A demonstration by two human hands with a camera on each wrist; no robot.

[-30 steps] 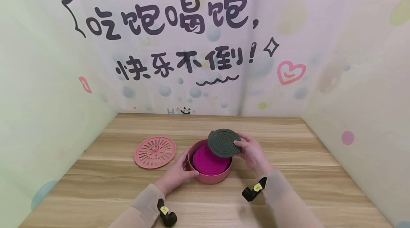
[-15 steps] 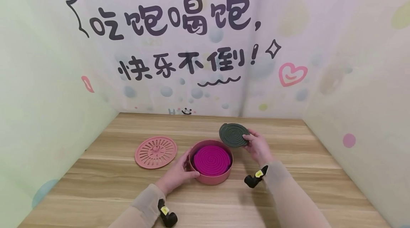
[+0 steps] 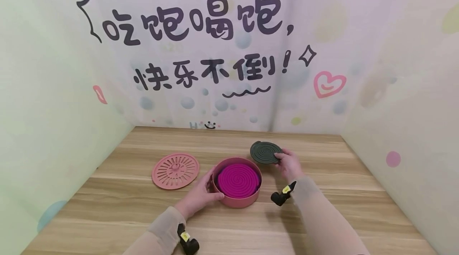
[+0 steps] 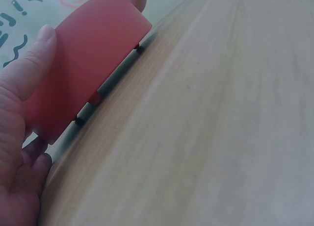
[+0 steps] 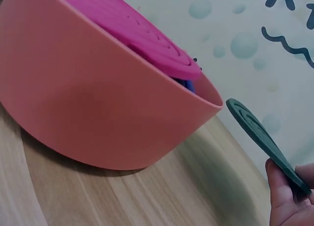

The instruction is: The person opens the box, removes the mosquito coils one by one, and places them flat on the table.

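A round pink mosquito coil holder [image 3: 241, 201], without its cover, stands on the table with a magenta mosquito coil [image 3: 238, 180] lying in it near the rim. My left hand [image 3: 198, 197] grips the holder's left side, its thumb [image 4: 37, 62] along the outer wall. Beyond the holder, to the right, my right hand [image 3: 289, 165] pinches a dark green mosquito coil [image 3: 266, 152] by its right edge. In the right wrist view this green coil [image 5: 262, 138] is tilted and held above the table. A bit of blue [image 5: 185, 84] shows beneath the magenta coil; the rest there is hidden.
The pink slotted cover [image 3: 175, 171] with a small knob lies on the wooden table [image 3: 229, 235], left of the holder. A printed backdrop [image 3: 215, 107] rises behind the table's far edge, with walls at both sides.
My right hand has carried the green coil from over the holder out to the right, then slightly lower. The magenta coil is now fully uncovered. My left hand has stayed on the holder.
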